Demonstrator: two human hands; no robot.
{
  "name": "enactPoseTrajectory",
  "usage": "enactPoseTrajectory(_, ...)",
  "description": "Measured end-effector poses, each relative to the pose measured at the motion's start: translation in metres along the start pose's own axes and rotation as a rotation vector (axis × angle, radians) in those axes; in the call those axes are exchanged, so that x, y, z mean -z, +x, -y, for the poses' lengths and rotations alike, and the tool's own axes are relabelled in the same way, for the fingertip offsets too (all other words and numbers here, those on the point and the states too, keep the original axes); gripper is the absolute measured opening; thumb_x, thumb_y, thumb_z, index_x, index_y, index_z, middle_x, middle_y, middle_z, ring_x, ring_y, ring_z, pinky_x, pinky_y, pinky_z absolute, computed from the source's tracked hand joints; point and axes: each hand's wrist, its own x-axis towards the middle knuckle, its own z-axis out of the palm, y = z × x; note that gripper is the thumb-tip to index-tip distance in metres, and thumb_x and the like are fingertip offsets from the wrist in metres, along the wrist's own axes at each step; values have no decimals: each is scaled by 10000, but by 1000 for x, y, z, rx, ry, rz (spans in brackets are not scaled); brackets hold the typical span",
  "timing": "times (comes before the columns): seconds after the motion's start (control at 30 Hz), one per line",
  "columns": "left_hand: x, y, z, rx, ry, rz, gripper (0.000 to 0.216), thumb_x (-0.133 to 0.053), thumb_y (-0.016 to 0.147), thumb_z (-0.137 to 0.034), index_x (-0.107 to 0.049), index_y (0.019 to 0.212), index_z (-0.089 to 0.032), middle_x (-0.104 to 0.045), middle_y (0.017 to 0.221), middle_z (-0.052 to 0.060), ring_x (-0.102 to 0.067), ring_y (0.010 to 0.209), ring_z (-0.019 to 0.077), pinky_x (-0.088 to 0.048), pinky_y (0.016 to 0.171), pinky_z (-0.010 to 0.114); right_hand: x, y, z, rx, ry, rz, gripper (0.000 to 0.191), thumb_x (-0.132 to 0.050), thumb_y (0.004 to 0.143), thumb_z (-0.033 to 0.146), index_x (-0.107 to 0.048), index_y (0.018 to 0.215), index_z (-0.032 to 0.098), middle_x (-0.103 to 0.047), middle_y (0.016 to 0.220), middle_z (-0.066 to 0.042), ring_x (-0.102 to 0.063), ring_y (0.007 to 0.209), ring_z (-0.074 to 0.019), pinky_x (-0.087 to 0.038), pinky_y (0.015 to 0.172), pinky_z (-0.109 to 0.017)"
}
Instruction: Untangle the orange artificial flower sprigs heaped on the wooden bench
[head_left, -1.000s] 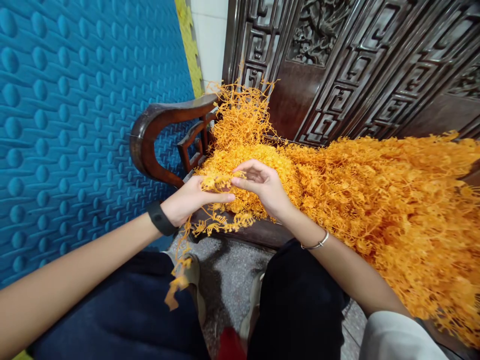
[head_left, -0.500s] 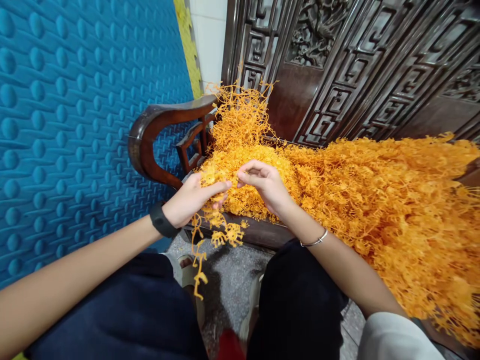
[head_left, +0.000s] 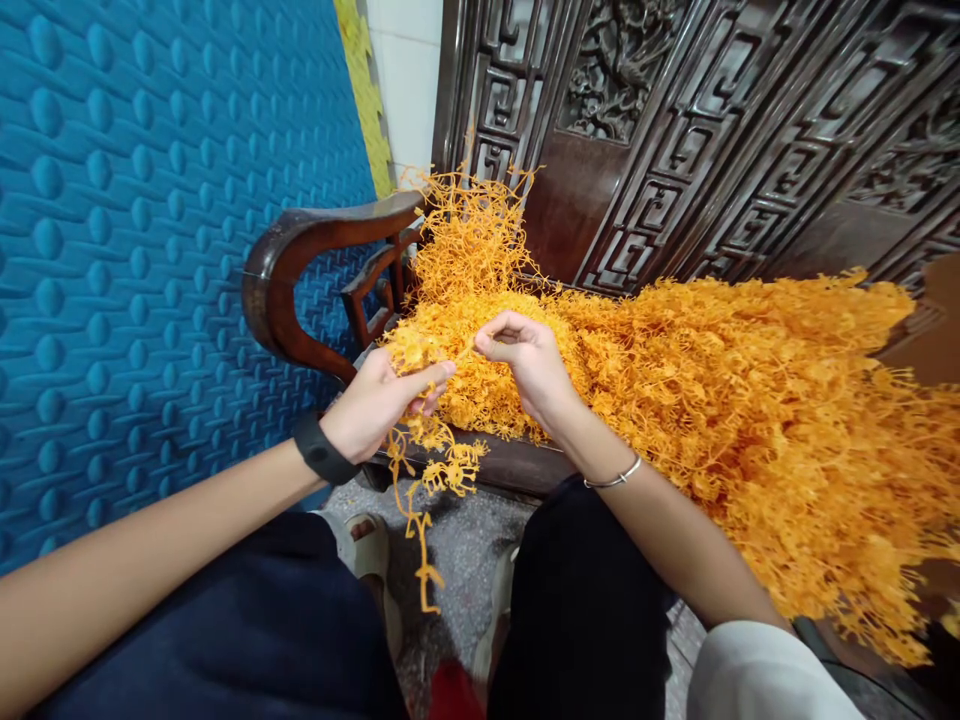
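Observation:
My left hand, with a black band at the wrist, is closed around a bunch of orange artificial flower sprigs. Stems and small blossoms dangle from it over the floor. To its right, my right hand is pinched, thumb against forefinger, on a thin orange stem that runs across to the left hand. Just beyond both hands lies a heap of the same orange sprigs on a dark wooden bench. Where the stem ends inside the left hand is hidden.
A larger mass of orange sprigs spreads along the bench to the right. The curved wooden armrest rises at the left, beside a blue textured mat. Behind stands the carved bench back. Below are my sandalled feet and something red.
My hands have drawn slightly apart, and a length of stem now shows between them. The dangling sprig has swung to the right. The whole view has shifted a little.

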Motion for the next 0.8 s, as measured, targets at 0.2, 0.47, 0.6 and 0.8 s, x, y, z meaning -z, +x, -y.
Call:
enactPoseTrajectory(0.2, -5, 0, 1, -89, -69, -131, 265, -616, 734, -254, -425, 572, -167, -399, 497, -50, -346, 433, 55, -285, 442, 222, -19, 1, 4, 45, 4, -46, 106, -630, 614, 128, -539, 583, 174, -545, 606, 37, -471, 607, -74, -401, 635, -250)
enactPoseTrajectory(0.47, -5, -21, -7, -138, -105, -183, 284, -638, 743, -241, -410, 585, -183, -391, 470, -53, -350, 415, 67, -288, 418, 232, 57, 40, 30, 206, -23, -592, 164, -448, 648, 8, -473, 590, 159, -541, 675, 42, -431, 546, -41, -353, 556, -204)
enactPoseTrajectory(0.6, 2, -27, -5, -71, 15, -108, 237, -671, 727, -300, -487, 655, -168, -502, 552, -19, -442, 477, 92, -350, 454, 232, 114, 56, 6, 364, -382, -604, 28, -627, 652, 173, -613, 660, 149, -565, 645, 23, -480, 597, -89, -383, 609, -241)
enactPoseTrajectory(0.8, 15, -13, 10, 53, 120, -32, 261, -689, 693, -371, -597, 760, -136, -615, 719, 33, -529, 622, 130, -433, 617, 259, 111, 81, -47, 184, -795, -411, 141, -543, 673, 128, -669, 733, 106, -629, 715, -59, -539, 633, -143, -424, 667, -283)
